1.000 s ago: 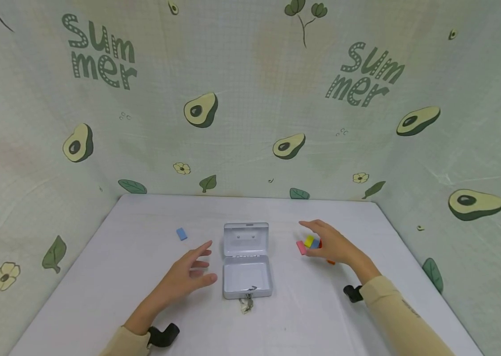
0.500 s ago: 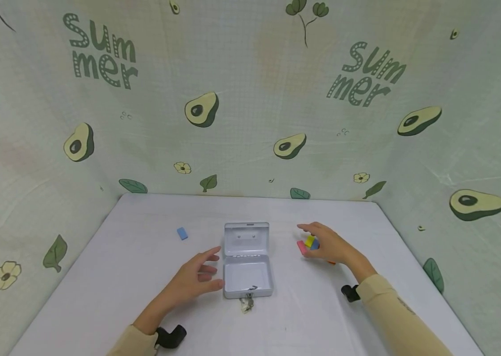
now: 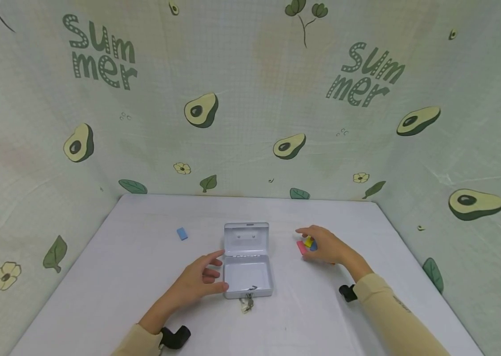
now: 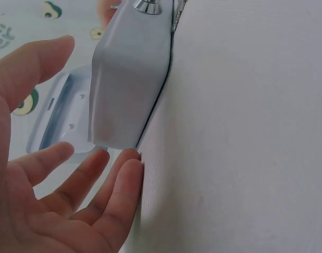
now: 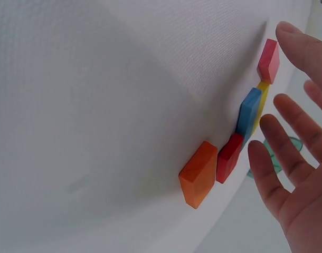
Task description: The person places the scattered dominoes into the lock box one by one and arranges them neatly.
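A light grey metal cash box (image 3: 248, 279) lies with its lid (image 3: 246, 239) raised at the middle of the white table, keys (image 3: 249, 300) hanging at its front. My left hand (image 3: 199, 279) is at the box's left side, thumb and fingers spread. In the left wrist view its fingertips (image 4: 130, 154) are close to the box wall; I cannot tell whether they touch. Over a cluster of wooden blocks on the right hovers my right hand (image 3: 327, 245), relaxed and holding nothing. The right wrist view shows pink (image 5: 268, 60), yellow (image 5: 263, 99), blue (image 5: 248, 113), red (image 5: 229, 159) and orange blocks (image 5: 198, 174).
Another blue block (image 3: 182, 233) lies alone to the left behind my left hand. Patterned cloth walls (image 3: 250, 148) close off the table's back and both sides. A black wrist mount (image 3: 176, 337) sits at my left cuff.
My left hand has moved right, up to the box's left side. My right hand has shifted slightly left and lower over the blocks. Box and blocks have stayed put.
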